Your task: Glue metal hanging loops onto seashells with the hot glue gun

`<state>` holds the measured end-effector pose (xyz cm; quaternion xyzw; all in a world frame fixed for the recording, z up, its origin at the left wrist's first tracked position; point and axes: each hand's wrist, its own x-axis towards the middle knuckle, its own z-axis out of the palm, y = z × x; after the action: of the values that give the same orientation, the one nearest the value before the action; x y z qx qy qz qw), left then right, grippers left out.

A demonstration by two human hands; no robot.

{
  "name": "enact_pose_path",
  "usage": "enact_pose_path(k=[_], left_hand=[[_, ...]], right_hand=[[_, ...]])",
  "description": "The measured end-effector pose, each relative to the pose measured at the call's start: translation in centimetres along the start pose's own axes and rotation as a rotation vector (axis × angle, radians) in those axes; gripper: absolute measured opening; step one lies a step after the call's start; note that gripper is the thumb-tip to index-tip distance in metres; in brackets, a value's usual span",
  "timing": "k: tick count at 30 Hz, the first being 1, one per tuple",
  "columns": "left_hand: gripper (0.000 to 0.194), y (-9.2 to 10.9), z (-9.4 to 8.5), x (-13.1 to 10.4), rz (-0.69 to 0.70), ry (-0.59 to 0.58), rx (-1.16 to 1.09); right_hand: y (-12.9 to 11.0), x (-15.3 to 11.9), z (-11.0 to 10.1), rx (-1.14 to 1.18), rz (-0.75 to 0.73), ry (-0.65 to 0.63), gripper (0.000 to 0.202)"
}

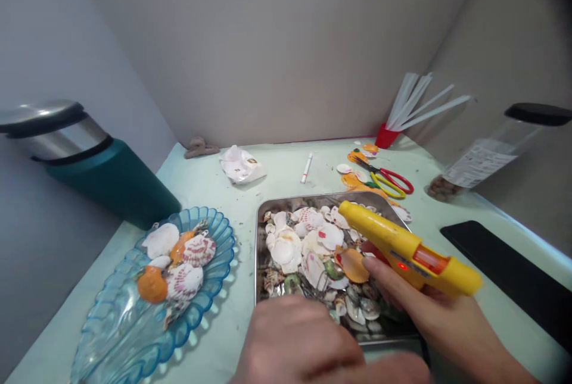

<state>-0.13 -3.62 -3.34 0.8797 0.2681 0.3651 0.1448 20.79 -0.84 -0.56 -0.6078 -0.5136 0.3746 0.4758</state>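
Observation:
My right hand (429, 306) is wrapped round a yellow glue gun (402, 247) with a red light on its side, its nozzle pointing left over the metal tray. Near the fingertips of that hand is an orange shell (353, 265); whether they touch it is unclear. My left hand (308, 342) is blurred at the front edge of the tray, knuckles up, its fingertips hidden, so what it holds cannot be seen. Many white, striped and greenish shells (286, 250) fill the metal tray (258, 253).
A blue glass dish (218, 277) with joined shells lies left, beside a teal bottle (111, 181). Behind are crumpled paper (241, 165), a white marker (307, 168), scissors (388, 181) and a red cup (386, 136) of glue sticks. Right: a jar (482, 155) and black object (504, 277).

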Motion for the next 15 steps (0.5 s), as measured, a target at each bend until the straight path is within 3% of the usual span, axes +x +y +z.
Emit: enact_pose_path(k=[2,4,15], left_hand=[[0.026,0.5,-1.4,3.4,0.001,0.124,-0.01],[0.022,1.1,-1.9,5.0,-0.018,0.157,-0.034],[0.019,0.3,-1.2,4.4,-0.182,0.132,-0.064]], right_hand=[[-0.2,-0.1,0.1,0.034,0.0,0.008,0.031],[-0.1,-0.1,0.1,0.065,-0.008,0.005,0.032],[0.8,-0.1,-0.2,0.066,-0.041,-0.07,0.031]])
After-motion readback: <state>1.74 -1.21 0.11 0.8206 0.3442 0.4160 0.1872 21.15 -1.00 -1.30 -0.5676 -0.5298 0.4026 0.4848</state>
